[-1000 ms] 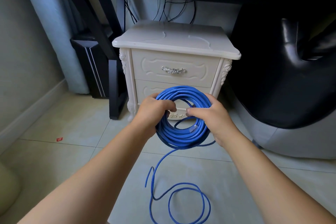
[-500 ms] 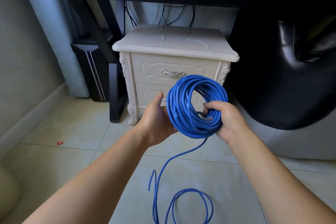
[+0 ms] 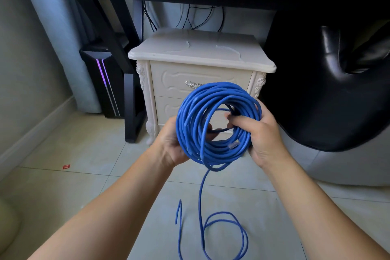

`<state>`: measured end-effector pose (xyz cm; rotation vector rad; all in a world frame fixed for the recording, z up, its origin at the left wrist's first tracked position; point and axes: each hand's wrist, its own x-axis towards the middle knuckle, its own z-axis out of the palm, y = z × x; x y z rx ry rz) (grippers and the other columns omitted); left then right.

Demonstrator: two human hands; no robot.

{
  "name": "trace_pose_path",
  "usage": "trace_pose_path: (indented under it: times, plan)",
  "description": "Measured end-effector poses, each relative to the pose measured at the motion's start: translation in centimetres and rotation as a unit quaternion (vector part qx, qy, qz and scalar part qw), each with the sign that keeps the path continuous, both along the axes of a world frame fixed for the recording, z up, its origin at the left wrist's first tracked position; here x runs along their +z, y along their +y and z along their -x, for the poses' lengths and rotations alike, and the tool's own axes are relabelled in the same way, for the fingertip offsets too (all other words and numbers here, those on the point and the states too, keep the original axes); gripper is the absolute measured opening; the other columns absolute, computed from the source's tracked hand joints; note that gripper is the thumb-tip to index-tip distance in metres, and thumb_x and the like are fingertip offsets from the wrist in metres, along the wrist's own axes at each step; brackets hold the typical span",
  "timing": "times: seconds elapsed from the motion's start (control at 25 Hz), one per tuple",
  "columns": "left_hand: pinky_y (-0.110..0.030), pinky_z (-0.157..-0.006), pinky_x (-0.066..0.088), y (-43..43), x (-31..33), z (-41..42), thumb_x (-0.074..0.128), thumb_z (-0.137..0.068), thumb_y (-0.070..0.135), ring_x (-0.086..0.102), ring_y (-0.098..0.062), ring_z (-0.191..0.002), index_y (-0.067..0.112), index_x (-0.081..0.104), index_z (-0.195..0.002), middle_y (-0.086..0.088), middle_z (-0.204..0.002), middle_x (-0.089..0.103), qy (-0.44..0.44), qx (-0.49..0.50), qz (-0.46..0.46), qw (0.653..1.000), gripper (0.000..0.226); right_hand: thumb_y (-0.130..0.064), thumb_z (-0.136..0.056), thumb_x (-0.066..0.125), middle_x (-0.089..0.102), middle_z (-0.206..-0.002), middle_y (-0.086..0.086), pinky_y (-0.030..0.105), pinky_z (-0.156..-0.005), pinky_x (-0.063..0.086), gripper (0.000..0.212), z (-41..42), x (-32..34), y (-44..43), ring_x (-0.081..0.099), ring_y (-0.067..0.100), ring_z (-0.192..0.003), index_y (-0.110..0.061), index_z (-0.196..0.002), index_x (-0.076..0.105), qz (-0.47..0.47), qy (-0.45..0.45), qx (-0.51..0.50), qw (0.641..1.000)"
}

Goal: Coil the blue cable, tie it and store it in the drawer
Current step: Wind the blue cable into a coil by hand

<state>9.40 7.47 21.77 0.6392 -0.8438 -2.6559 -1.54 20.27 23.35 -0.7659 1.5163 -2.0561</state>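
Since half a second before, the left grip (image 3: 169, 143) had closed round the left side of the blue cable (image 3: 187, 120), where it had lain open beside it. The right grip (image 3: 260, 133) held the coil's right side, fingers curled through its middle. The coil hung in front of the nightstand (image 3: 200, 53), whose upper drawer (image 3: 173, 82) was shut. The cable's loose tail trailed down into loops on the floor (image 3: 84, 186).

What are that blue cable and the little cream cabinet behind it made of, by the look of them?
The blue cable likely has a plastic or rubber jacket, smooth with a slight sheen. The cream cabinet is probably painted wood or board, with a satin finish and carved relief on its front; its handle looks like silvery metal.
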Motion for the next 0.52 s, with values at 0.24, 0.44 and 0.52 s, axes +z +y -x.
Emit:
trace_pose_path:
  times: [0.24,0.44,0.52]
  plan:
    - [-0.022,-0.042,0.049,1.0,1.0,-0.2,0.058,-0.079,0.009,0.054,-0.016,-0.040,0.005,0.062,-0.062,-0.006,-0.048,0.057,-0.050,-0.054,0.080,0.994,0.018,0.011,-0.083,0.057,0.051,-0.059,0.010,0.032,-0.053,0.050,0.016,-0.7,-0.5,-0.4,0.051,0.025,-0.057,-0.003,-0.090,0.057,0.003,-0.128,-0.004,0.992]
    - [-0.031,-0.069,0.054,0.1,0.2,-0.1,0.044,-0.098,0.019,0.064,-0.021,-0.071,0.004,0.073,-0.094,-0.009,-0.083,0.068,-0.003,0.015,0.128,0.992,0.032,0.006,-0.084,0.057,0.050,-0.057,0.006,0.026,-0.046,0.045,0.012,0.6,-0.8,-0.4,0.050,0.016,-0.048,-0.004,-0.091,0.055,-0.012,-0.214,-0.065,0.975]
    - [-0.033,-0.077,0.054,0.2,0.1,0.0,0.037,-0.102,0.034,0.064,-0.024,-0.089,0.006,0.066,-0.119,-0.014,-0.106,0.066,-0.020,0.008,0.179,0.984,0.043,0.004,-0.084,0.057,0.050,-0.058,0.004,0.023,-0.042,0.043,0.010,0.9,-1.4,-0.3,0.050,0.012,-0.046,-0.005,-0.087,0.055,-0.026,-0.240,-0.083,0.967]
